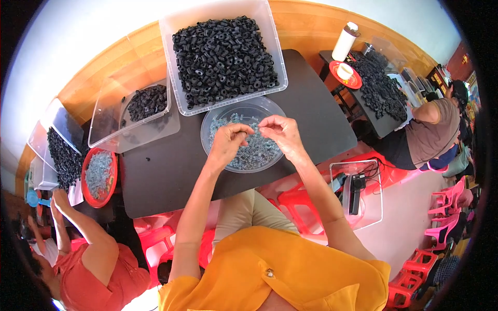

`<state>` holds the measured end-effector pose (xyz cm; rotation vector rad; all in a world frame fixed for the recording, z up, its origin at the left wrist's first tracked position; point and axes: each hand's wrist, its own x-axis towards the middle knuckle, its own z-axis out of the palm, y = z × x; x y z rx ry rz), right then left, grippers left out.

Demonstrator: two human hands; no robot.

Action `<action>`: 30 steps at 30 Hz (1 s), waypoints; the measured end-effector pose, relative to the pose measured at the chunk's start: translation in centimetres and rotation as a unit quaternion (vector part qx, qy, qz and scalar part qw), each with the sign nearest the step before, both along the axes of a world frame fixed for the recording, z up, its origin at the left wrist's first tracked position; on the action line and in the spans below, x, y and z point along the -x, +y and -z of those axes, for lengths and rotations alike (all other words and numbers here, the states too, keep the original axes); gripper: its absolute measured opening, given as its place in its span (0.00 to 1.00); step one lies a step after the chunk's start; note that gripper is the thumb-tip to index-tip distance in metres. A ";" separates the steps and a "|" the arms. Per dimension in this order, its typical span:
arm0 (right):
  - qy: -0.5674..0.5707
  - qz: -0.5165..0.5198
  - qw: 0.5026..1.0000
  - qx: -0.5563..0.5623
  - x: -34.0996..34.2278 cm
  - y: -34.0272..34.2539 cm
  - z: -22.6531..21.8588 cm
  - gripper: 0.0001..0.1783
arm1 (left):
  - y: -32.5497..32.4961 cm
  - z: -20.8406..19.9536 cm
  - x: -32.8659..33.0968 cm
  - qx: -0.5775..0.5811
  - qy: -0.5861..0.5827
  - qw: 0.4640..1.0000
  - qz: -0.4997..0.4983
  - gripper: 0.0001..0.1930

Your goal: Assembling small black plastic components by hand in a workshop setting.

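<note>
My left hand [229, 142] and my right hand [284, 136] are held close together above a round clear tray [236, 170]. On each hand the thumb and fingertips are pinched together. Whatever lies between them is too small to make out. Many small, shiny grey-blue coiled pieces [257, 155] are spread over the tray's bottom. Just behind the tray, a large clear plastic bin [173, 67] holds a heap of small black ring-like plastic parts [225, 62].
Left on the dark table [171, 176] leans a clear box [135, 136] with fewer black parts. Beyond it, a red basin [85, 184] holds pale pieces near a person in red [104, 274]. At right, another person [430, 129] sits by a table with a black heap. Red stools [298, 202] stand below.
</note>
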<state>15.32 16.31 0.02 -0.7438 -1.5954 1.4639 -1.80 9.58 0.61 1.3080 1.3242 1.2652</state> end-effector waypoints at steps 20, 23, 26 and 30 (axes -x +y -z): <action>-0.104 0.096 0.870 -0.472 1.8 -3.1 -1.8 0.14 | -0.9 0.1 1.1 0.180 -0.204 0.962 0.035 0.12; -0.093 0.099 0.842 -0.522 2.0 -3.5 -2.1 0.14 | -0.8 0.3 1.5 0.158 -0.309 0.934 0.079 0.10; -0.021 0.107 0.899 -0.424 2.9 -3.6 -1.3 0.16 | -1.4 -0.2 1.2 0.123 -0.132 0.983 -0.041 0.09; -0.003 0.067 0.971 -0.228 2.1 -3.3 -0.8 0.11 | -1.4 -0.2 0.6 0.082 -0.107 0.991 -0.021 0.10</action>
